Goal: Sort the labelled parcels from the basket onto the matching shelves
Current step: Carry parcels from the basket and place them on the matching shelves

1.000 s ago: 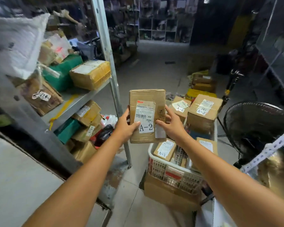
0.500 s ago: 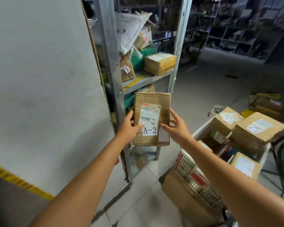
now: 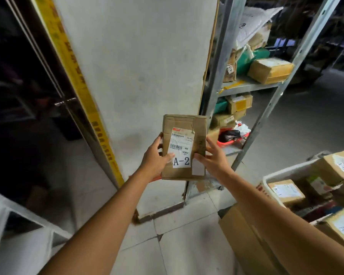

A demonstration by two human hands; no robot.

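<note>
Both hands hold one brown parcel (image 3: 184, 126) up in the air. The left hand (image 3: 155, 155) grips its left edge, with the thumb on the white label (image 3: 181, 161). The right hand (image 3: 213, 157) pinches the right edge, thumb on the front. The hands are apart, one on each side. The label says A-2.

A second ago the parcel was right over the basket (image 3: 282, 171). Now the basket sits low on the right, well apart from the parcel. A big white wall (image 3: 137, 66) fills the middle, and the metal shelf (image 3: 248, 86) shows to the right of the parcel. The hold on the parcel has not changed.

I think the person has turned away from the basket to look for the A-2 shelf. The parcel is not on any shelf yet. Other boxes (image 3: 286, 190) with labels wait in the basket, so there is a lot left to sort.
</note>
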